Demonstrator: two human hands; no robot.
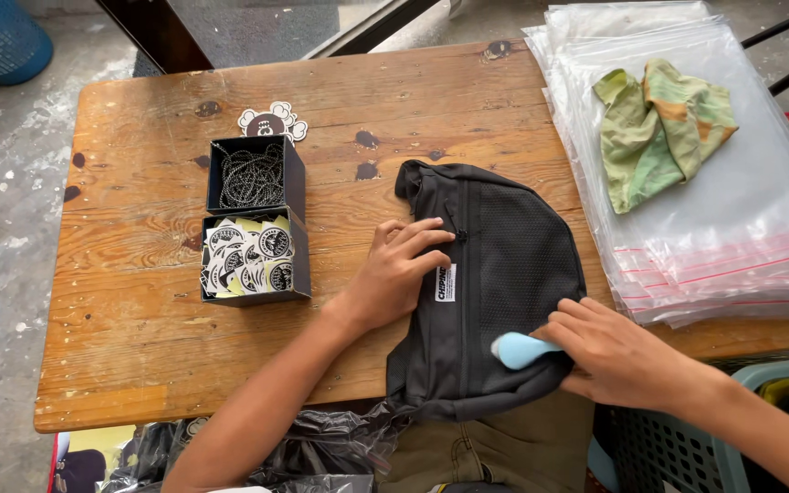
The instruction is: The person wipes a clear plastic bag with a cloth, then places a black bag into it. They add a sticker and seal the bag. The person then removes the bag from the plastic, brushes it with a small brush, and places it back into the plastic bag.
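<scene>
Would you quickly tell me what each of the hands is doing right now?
Left hand: open, fingers spread flat on the black bag.
Right hand: closed on a light blue tool, pressing it against the bag.

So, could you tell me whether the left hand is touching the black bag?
Touching. The head view shows the left hand lying flat on the black bag, its fingers spread across the fabric beside the zip.

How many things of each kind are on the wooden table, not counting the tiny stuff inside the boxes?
Black bag: 1
Small black boxes: 2
Pile of clear zip bags: 1
Green and orange cloth: 1
Loose sticker: 1
Light blue tool in the right hand: 1
Total: 7
</scene>
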